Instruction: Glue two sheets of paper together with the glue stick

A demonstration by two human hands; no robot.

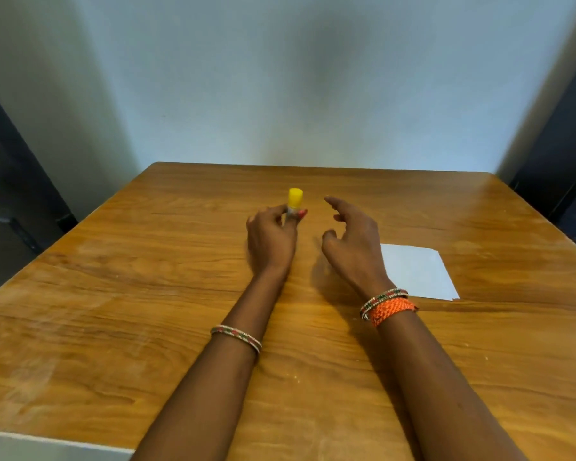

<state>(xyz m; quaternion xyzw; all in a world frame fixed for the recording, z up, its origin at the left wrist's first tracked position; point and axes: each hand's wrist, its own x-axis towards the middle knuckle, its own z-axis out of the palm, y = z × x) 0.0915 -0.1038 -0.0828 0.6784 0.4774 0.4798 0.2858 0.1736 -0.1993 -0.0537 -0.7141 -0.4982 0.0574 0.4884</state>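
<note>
A glue stick (295, 199) with a yellow cap stands upright near the middle of the wooden table (147, 311). My left hand (271, 239) is closed around its lower body, so only the cap and a little of the barrel show. Just to the right, my right hand (353, 239) hovers with fingers spread and nothing in it. White paper sheets (416, 271) lie flat in a small stack on the table to the right of that hand, their left edge hidden behind it.
A pale wall rises right behind the table's far edge. Dark furniture stands at both sides of the table. The near left corner of the table shows a white edge (47, 442).
</note>
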